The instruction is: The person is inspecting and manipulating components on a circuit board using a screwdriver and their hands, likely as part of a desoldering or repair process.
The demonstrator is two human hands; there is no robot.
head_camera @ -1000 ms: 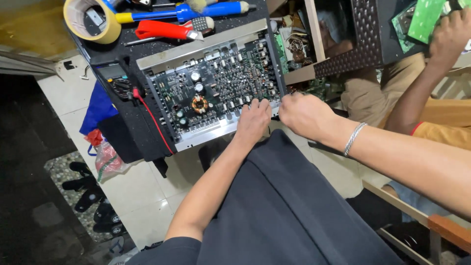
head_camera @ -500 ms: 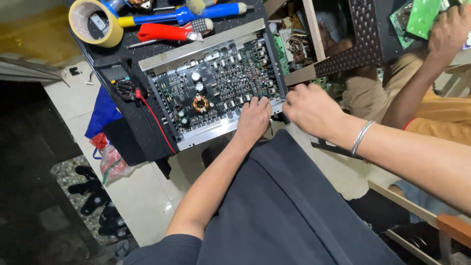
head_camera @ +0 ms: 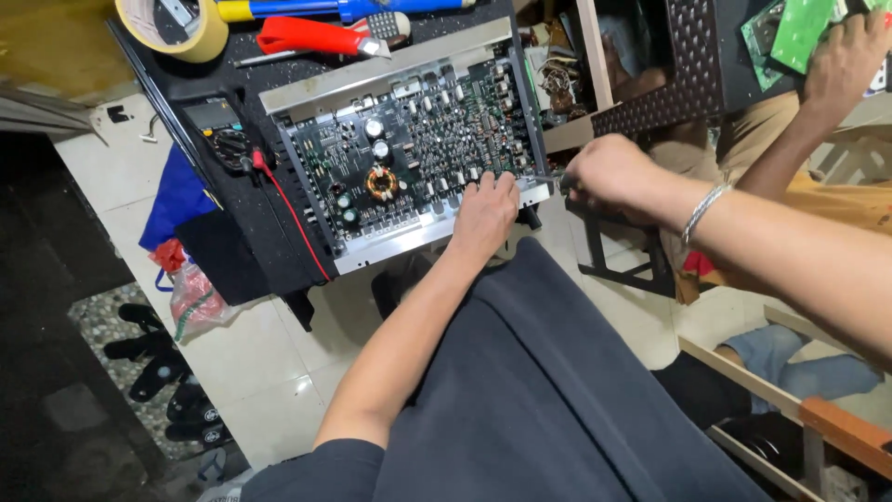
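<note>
- My left hand (head_camera: 483, 212) lies flat, fingers spread, on the near right edge of the open amplifier chassis (head_camera: 409, 149) — it presses down and grips nothing.
- My right hand (head_camera: 609, 175) is closed around a thin metal tool (head_camera: 548, 178), its tip at the right near corner of the chassis, just beside my left fingertips; I cannot tell what kind of tool it is.
- The chassis sits tilted on a black workbench (head_camera: 242, 237), its green circuit board (head_camera: 418, 139) facing up, a copper coil (head_camera: 381, 182) near the board's middle.
- A red wire (head_camera: 290, 218) runs along the left side of the chassis, up to a multimeter (head_camera: 218, 125).
- On the far side lie a roll of yellow tape (head_camera: 177, 28), red-handled pliers (head_camera: 311, 37) and a blue-handled tool (head_camera: 372, 9).
- At the far right another person's hand (head_camera: 846, 60) holds a green board (head_camera: 804, 28) — well apart from mine.
</note>
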